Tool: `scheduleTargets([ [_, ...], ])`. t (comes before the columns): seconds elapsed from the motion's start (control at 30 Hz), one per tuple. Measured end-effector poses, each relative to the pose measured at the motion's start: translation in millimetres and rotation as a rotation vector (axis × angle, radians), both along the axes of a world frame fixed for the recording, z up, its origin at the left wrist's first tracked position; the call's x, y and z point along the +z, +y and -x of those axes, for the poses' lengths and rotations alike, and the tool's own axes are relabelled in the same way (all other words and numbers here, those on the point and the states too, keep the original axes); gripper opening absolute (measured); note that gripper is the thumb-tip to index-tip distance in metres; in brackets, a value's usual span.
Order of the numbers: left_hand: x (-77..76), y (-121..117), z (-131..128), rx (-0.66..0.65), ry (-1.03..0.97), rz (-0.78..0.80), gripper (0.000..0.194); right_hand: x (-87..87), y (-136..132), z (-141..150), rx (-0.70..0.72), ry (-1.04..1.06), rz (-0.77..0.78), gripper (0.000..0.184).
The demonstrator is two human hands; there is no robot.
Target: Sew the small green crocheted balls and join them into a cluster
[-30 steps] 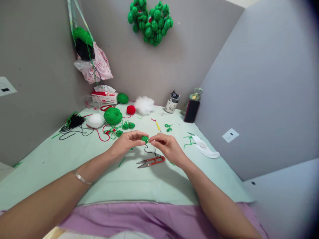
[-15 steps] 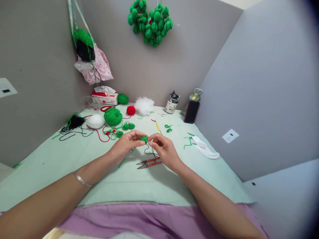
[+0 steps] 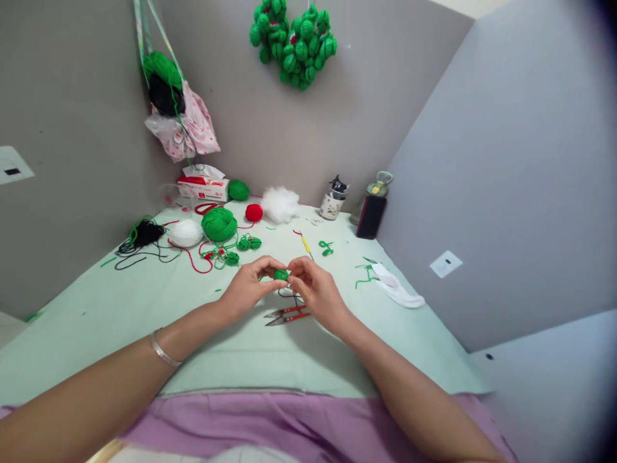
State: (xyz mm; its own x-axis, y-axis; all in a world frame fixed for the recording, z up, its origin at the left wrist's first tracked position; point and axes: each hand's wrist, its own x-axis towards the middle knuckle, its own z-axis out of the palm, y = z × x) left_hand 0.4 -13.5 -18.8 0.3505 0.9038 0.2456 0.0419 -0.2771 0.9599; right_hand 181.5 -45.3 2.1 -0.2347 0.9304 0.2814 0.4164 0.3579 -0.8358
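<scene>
Between my two hands is a small green crocheted piece [image 3: 280, 274]. My left hand [image 3: 253, 283] is closed on its left side, thumb below and fingers above. The fingertips of my right hand [image 3: 313, 283] are pinched at its right edge; whether a needle or yarn end sits in that pinch is too small to tell. Black yarn [image 3: 288, 294] trails below the piece onto the table. Under my hands lie red-handled thread snips [image 3: 282, 315], blades pointing left, the handle ends hidden behind my right hand. A yellow-handled crochet hook [image 3: 305, 243] lies just beyond.
Left on the table are a green yarn ball [image 3: 219, 224], white yarn ball [image 3: 186, 233], black yarn [image 3: 147, 235] and small green crocheted pieces [image 3: 249, 242]. White stuffing [image 3: 280, 204], a pen cup [image 3: 332, 202] and a phone [image 3: 371, 217] stand behind; white cloth [image 3: 398, 289] lies right.
My left hand has shifted slightly right and turned the green piece, showing more of its rounded face. My right hand stays close against it. The snips have not moved.
</scene>
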Motion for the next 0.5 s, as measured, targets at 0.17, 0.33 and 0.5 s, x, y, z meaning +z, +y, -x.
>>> scheduleTargets([
  [0.17, -1.9, -4, -1, -0.013, 0.119, -0.142, 0.011, -1.8, -4, 2, -0.018, -0.395, -0.238, 0.017],
  [0.33, 1.6, -7, -3, -0.022, 0.175, -0.184, 0.014, 20.8, -11, -2, -0.002, -0.150, -0.263, 0.015],
  [0.5, 0.7, -4, 0, 0.008, 0.184, -0.219, 0.015, 66.4, -28, -16, 0.232, 0.349, 0.116, 0.020],
])
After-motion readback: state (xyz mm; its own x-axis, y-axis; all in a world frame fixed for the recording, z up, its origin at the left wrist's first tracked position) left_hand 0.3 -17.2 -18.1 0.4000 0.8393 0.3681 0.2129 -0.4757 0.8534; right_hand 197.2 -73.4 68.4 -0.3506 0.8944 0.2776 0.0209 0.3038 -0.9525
